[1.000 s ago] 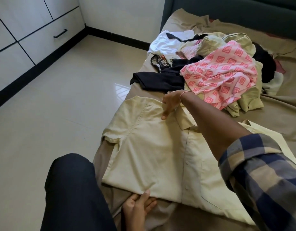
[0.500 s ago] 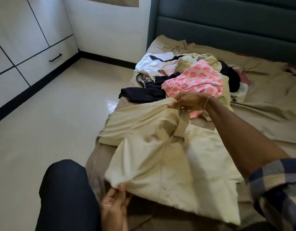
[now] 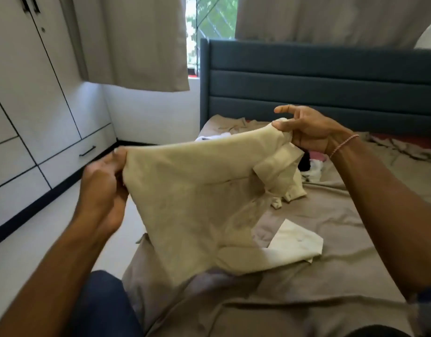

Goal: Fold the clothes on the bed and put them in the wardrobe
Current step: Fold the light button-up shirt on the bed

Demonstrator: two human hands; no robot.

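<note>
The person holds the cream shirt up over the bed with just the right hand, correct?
No, both hands hold it: in the head view the left hand grips one edge of the cream shirt, the right hand the other, over the bed.

Both hands (image 3: 105, 181) raised shirt (image 3: 199, 200) off bed.

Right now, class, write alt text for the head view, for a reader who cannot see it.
Two hands hold a cream shirt up over a bed: the left hand grips one corner, the right hand pinches the other. A white wardrobe stands at left.
</note>
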